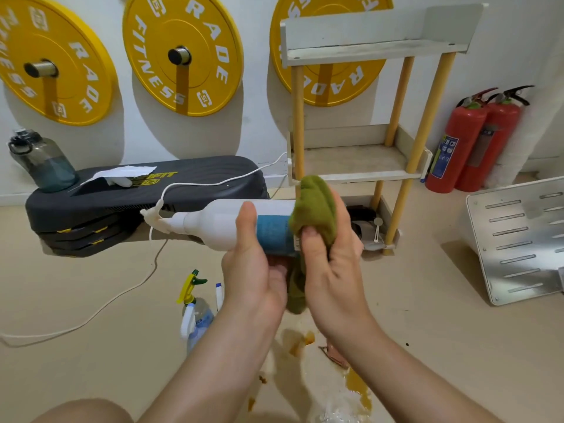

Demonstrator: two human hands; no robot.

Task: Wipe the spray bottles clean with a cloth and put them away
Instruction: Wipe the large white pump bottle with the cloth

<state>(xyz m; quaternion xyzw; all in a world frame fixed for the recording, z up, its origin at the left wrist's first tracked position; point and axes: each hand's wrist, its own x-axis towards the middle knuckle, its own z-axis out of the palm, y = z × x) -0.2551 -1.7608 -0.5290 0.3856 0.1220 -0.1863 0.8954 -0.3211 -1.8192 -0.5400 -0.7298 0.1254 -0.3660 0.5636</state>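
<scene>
Bare left grip [253, 270] and right grip [332, 264] on bare forearms [213, 361], a bare knee [82, 412] at lower left

Yellow weight plates [183, 53] hang on the wall above the grip. Left of it sits a black step platform [146, 193] bearing a water jug [42, 160]. A white cable [122, 297] trails lower left. Just behind stands a shelf rack [360, 172], and to the right are red fire extinguishers [457, 141] and a metal panel [518, 245].

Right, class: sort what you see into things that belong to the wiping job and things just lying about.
Job: white bottle, left hand; green cloth, right hand; floor bottles; perhaps the shelf.
Lying about: plates, extinguishers, jug, bench, cable, metal panel.
</scene>
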